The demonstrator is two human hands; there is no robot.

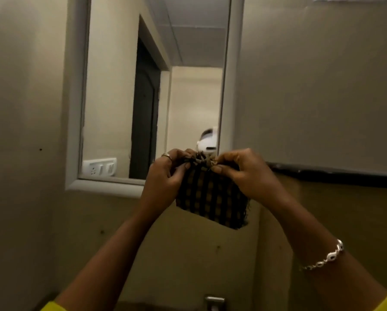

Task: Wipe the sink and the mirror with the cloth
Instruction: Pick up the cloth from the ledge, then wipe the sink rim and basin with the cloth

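Note:
A dark checked cloth [211, 196], brown and black, hangs folded in front of the wall just below the mirror's lower right corner. My left hand [165, 176] pinches its top edge on the left, and my right hand [237, 169] pinches the same edge on the right. The mirror [125, 86] with its pale grey frame [75, 104] is mounted on the beige wall and reflects a dark doorway, a switch plate and a white head-worn device. The sink is not in view.
A black strip [336, 173] runs along the wall at the right, level with my hands. A small metal fitting [214, 302] shows at the bottom edge. The side wall [19, 153] stands close on the left.

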